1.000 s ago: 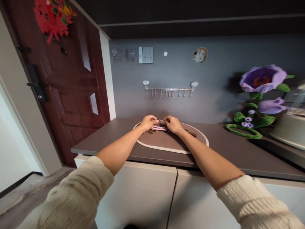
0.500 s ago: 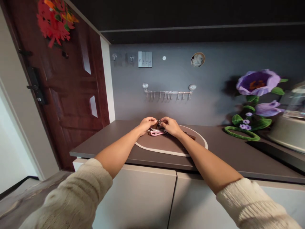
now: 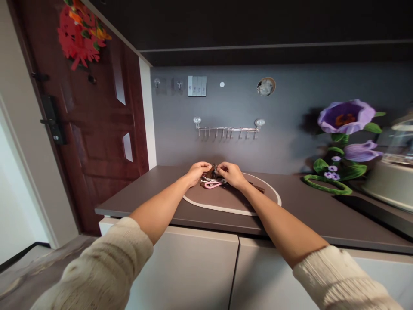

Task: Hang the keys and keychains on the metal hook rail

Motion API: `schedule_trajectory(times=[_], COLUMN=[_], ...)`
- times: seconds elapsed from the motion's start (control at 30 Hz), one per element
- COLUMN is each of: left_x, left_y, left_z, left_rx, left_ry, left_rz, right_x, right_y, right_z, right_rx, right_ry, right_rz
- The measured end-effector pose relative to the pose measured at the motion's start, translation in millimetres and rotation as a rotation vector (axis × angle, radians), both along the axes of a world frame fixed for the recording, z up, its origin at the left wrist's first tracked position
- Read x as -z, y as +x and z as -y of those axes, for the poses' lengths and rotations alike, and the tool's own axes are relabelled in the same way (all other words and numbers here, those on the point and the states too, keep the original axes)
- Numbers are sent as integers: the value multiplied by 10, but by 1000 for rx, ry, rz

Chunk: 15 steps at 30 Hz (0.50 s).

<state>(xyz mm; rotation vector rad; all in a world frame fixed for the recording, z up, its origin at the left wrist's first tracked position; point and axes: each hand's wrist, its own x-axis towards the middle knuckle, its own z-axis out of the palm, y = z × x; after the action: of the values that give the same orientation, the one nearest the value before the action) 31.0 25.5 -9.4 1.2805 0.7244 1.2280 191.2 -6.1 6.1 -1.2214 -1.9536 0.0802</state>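
My left hand [image 3: 196,173] is closed in a pinch at the left side of a small metal key ring [image 3: 214,167]. From the other side, the thumb and fingers of my right hand [image 3: 231,174] pinch the same ring. Small dark keys [image 3: 213,174] hang between the two hands, their details too small to make out. Just below lies a looped pink cord [image 3: 213,185], among small metal pieces partly covered by my hands. All this is over a brown oval mat [image 3: 226,210] with a pale border. A dark brown strip [image 3: 259,188] lies on the mat beyond my right wrist.
A clear rail with several hooks [image 3: 229,129] is fixed to the grey wall behind the mat. Purple artificial flowers [image 3: 346,118] and a pale domed appliance [image 3: 387,181] stand on the countertop [image 3: 300,211] at right. A dark overhead cabinet [image 3: 258,26] hangs above; a red-brown door [image 3: 103,142] is at left.
Both hands have come closer together around the key ring, and the keys now hang between them. The pink cord has turned and sits lower on the mat. The view has tilted up slightly.
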Motion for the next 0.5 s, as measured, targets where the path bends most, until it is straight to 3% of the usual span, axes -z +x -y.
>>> schedule_trajectory(times=[0.23,0.5], left_x=[-24,-38], left_y=[-11,-20], left_z=[11,23], left_rx=[-32,-15], left_ry=[-27,-44], left_rz=[11,21], right_x=[-1,-1], right_y=[23,25], right_z=[-49,-43], right_rx=[-19,-79], right_ry=[116,97], right_rz=[18,-75])
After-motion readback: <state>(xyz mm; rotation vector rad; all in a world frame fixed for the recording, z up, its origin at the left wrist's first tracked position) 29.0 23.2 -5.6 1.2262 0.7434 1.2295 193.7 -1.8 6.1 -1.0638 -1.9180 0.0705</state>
